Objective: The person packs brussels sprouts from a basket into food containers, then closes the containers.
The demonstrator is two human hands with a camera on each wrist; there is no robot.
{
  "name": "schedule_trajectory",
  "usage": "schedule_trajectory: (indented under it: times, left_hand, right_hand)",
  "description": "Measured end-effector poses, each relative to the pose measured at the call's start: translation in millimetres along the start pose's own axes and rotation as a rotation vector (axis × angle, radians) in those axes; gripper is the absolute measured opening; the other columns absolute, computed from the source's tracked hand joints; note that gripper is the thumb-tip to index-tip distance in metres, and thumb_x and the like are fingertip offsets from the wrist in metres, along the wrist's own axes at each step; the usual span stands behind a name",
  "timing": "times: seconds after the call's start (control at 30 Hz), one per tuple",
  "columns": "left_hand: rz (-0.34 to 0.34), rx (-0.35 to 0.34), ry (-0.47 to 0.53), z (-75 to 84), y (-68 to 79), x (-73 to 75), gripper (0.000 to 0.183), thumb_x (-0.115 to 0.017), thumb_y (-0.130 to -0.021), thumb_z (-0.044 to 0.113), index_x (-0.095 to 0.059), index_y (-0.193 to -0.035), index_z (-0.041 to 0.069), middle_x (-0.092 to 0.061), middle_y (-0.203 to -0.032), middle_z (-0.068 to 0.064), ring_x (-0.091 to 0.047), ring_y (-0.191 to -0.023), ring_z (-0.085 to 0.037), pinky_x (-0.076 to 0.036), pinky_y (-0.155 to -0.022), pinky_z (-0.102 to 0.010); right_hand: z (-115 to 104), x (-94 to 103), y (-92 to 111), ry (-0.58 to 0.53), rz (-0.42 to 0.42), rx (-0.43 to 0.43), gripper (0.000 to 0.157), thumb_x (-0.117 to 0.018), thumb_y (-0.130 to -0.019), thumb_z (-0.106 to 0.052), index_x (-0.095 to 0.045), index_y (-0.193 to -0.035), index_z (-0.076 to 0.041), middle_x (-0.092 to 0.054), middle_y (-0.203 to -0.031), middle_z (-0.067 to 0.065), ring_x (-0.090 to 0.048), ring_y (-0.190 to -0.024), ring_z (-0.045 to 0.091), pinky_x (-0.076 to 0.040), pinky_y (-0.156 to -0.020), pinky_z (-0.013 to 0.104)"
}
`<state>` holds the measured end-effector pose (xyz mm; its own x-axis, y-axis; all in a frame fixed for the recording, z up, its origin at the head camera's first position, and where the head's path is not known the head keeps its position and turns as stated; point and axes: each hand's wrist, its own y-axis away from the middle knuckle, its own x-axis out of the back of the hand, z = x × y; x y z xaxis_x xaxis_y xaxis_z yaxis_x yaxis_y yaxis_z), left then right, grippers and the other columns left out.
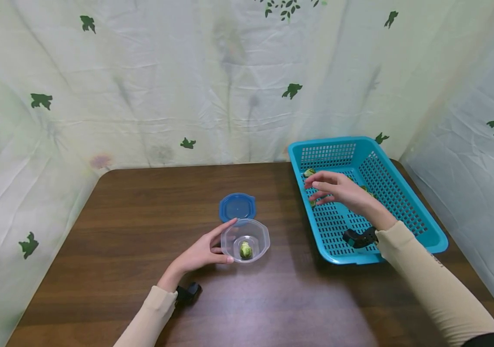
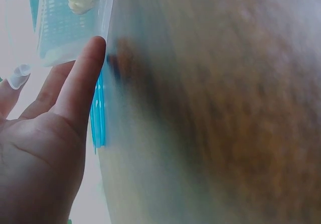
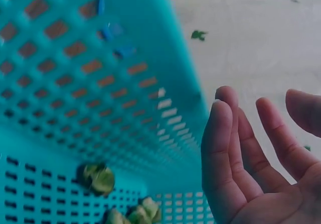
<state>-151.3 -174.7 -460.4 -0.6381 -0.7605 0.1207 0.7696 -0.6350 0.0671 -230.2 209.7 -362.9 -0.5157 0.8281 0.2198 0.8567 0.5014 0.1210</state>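
My left hand [image 1: 203, 249] holds a clear plastic container [image 1: 260, 236] by its left side, thumb on the near side and index finger at the far rim. One Brussels sprout [image 1: 246, 250] lies inside it. A blue lid [image 1: 237, 207] is on the table just behind the container. Over the left part of a turquoise basket [image 1: 333, 140] hovers my right hand [image 1: 338, 190], its fingers loosely bent with nothing between them. Several sprouts lie on the basket's floor, among them one sprout [image 3: 99, 179] in the right wrist view; the hand partly hides others in the head view.
The brown wooden table [image 1: 134, 212] runs back to a pale curtain [image 1: 151, 86] with green leaf shapes. Another curtain side [image 1: 468, 159] stands close to the basket on the right. The basket's perforated walls rise around the sprouts.
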Motion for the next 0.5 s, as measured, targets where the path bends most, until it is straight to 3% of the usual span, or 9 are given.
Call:
schedule_trajectory:
  times: [0.2, 0.37, 0.5]
  left_hand:
    - [-0.007, -0.009, 0.004, 1.2, 1.2, 0.3, 0.091, -0.075, -0.083, 0.008, -0.019, -0.154, 0.02, -0.022, -0.153, -0.019, -0.051, -0.118, -0.039, -0.053, -0.084, -0.038]
    - [-0.006, -0.011, 0.007, 1.1, 1.6, 0.5, 0.091, -0.075, -0.083, 0.008, -0.019, -0.154, 0.02, -0.022, -0.152, -0.019, -0.051, -0.119, -0.039, -0.053, -0.084, -0.038]
    - [-0.006, -0.01, 0.003, -0.1, 0.8, 0.9, 0.091, -0.075, -0.083, 0.007, -0.02, -0.154, 0.021, -0.023, -0.152, -0.018, -0.049, -0.121, -0.038, -0.053, -0.085, -0.038]
  right_hand:
    - [12, 10.9, -1, -0.027, 0.006, -0.025, 0.045, -0.049, -0.102, -0.024, -0.043, -0.131, 0.01, -0.045, -0.13, 0.028, -0.054, -0.107, 0.046, -0.048, -0.09, 0.052]
    - [21, 17.5, -4, -0.003, 0.002, -0.052, 0.048, -0.048, -0.102, -0.025, -0.041, -0.135, 0.009, -0.042, -0.134, 0.029, -0.057, -0.105, 0.04, -0.05, -0.088, 0.047]
    - [28, 22.7, -6, 0.023, 0.005, -0.07, 0.046, -0.047, -0.102, -0.024, -0.041, -0.135, 0.008, -0.041, -0.136, 0.031, -0.056, -0.106, 0.044, -0.052, -0.087, 0.044]
